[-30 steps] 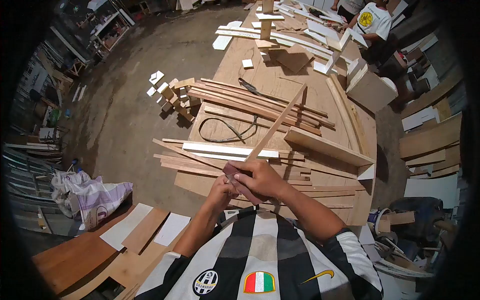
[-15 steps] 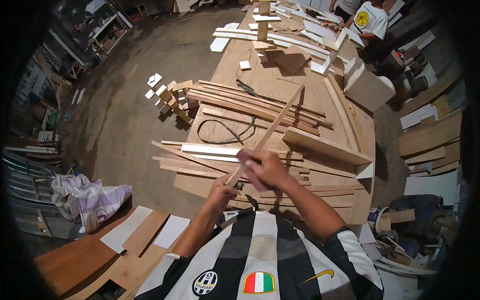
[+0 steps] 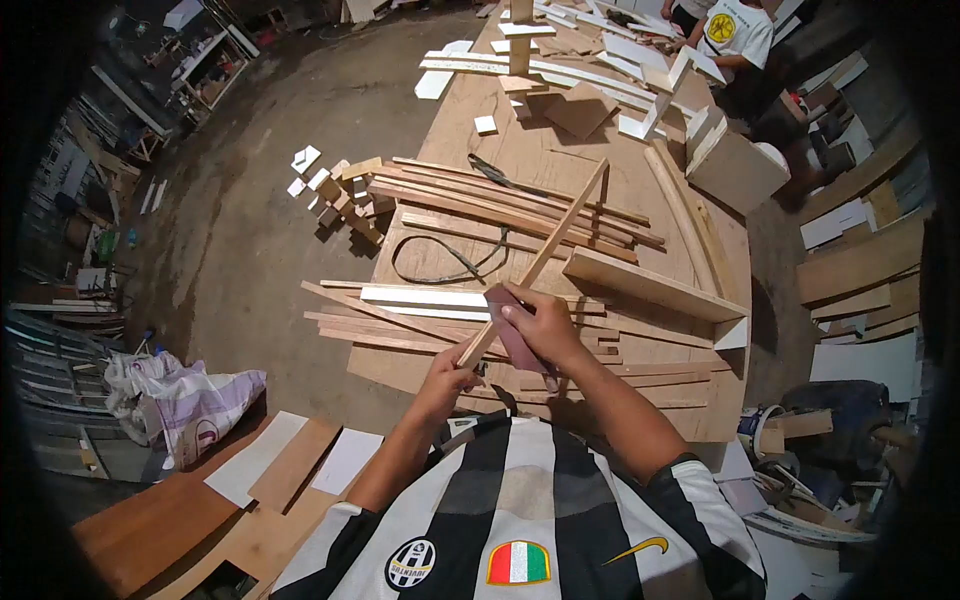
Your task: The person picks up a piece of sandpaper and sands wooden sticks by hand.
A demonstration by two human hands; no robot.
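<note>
A long thin wooden strip [image 3: 560, 232] slants up and away from me over the workbench. My left hand [image 3: 446, 382] grips its near end. Closed around a reddish-brown piece of sandpaper [image 3: 515, 335], my right hand [image 3: 543, 325] presses it against the strip a little above the left hand. The sandpaper hangs down below the right fingers. Beneath both hands lie more wooden strips [image 3: 400, 335] and a white strip [image 3: 425, 300].
A bundle of strips [image 3: 500, 200] and a dark strap [image 3: 440, 262] lie on the plywood bench [image 3: 480, 130]. An upright-edged board [image 3: 650, 288] sits at right, stacked blocks [image 3: 340, 195] at left. Another person [image 3: 735, 40] stands at the far right corner.
The right hand, blurred before, now shows sharply at nearly the same spot on the strip, slightly farther up it. The left hand keeps its grip.
</note>
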